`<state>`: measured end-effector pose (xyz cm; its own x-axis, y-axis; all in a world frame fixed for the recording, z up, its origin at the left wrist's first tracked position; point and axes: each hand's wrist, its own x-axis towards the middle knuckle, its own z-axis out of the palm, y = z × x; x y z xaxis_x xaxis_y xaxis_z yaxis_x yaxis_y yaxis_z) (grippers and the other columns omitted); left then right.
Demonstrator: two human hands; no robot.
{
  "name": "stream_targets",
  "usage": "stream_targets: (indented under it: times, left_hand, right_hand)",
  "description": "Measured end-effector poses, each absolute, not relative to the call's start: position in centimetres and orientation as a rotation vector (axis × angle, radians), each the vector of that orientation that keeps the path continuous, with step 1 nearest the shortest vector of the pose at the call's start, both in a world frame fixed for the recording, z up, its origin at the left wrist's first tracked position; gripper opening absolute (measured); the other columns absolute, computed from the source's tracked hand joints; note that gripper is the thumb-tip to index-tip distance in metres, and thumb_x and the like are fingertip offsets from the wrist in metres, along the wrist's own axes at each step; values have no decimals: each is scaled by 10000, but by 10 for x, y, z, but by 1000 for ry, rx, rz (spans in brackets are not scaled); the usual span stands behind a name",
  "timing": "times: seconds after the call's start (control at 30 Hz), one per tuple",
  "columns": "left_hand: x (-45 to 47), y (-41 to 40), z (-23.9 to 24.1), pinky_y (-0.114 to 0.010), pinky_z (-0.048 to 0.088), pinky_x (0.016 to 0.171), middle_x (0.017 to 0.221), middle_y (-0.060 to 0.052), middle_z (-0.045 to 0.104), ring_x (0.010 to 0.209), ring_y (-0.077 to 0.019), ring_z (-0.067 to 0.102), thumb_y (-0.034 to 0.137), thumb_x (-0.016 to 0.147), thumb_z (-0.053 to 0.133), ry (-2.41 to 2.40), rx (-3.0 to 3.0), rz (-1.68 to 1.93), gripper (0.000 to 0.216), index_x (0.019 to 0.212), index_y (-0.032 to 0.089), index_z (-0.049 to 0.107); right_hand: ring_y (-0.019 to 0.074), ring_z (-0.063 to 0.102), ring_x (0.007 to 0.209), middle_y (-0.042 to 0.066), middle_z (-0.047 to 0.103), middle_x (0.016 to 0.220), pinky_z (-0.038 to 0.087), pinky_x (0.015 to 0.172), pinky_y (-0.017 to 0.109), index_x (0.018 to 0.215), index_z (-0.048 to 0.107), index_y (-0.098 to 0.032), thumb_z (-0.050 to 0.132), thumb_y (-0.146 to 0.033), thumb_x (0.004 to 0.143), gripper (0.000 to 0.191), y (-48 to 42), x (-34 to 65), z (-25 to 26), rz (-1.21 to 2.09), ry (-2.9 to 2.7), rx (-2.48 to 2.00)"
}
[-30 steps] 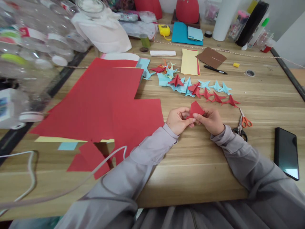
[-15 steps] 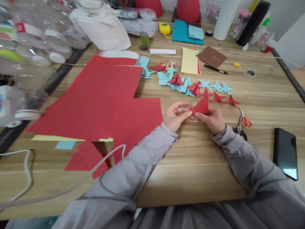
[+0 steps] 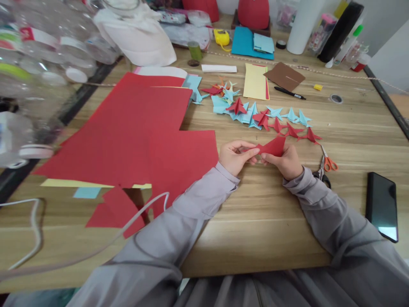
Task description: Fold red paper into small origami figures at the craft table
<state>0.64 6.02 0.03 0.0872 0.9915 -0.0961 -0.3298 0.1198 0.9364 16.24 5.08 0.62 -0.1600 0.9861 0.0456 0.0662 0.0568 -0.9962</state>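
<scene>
Between my hands is a small folded piece of red paper (image 3: 274,146), held just above the table. My left hand (image 3: 235,157) pinches its left end between thumb and fingers. The right end is gripped by my right hand (image 3: 286,162), its thumb along the lower edge; the fingers behind the paper are partly hidden. Just beyond my hands lie several folded red paper figures (image 3: 310,135) and light blue paper figures (image 3: 291,115), pointed like stars or birds. Large red paper sheets (image 3: 128,128) spread out left of my left hand.
Scissors with orange handles (image 3: 329,163) lie right of my right hand, by black-handled ones (image 3: 325,180). A phone (image 3: 382,207) rests at the right. A white cable (image 3: 134,219) crosses the left front. Plastic bottles (image 3: 47,47) crowd the left; a pen (image 3: 289,93) lies farther back.
The red paper has tilted and lowered slightly, its point now leaning to the right. Both hands keep their grip, with the left fingers drawn closer together.
</scene>
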Motion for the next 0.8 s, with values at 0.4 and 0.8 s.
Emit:
stream_targets:
  times: [0.4, 0.8]
  left_hand:
    - [4, 64, 3, -196, 437, 358, 425, 26, 592, 353, -90, 529, 297, 480, 840, 984, 883, 1285, 260, 603, 151, 665]
    - [1, 70, 1, -185, 411, 337, 412, 36, 582, 341, -83, 510, 241, 473, 821, 957, 750, 1413, 232, 597, 152, 647]
  right_hand:
    - [97, 530, 418, -16, 627, 486, 448, 437, 226, 565, 656, -165, 778, -295, 589, 180, 53, 164, 3, 1321, -1198, -1152]
    - [64, 437, 348, -42, 533, 398, 337, 352, 186, 462, 544, -187, 705, -238, 545, 188, 58, 168, 8, 1352, -869, -1092]
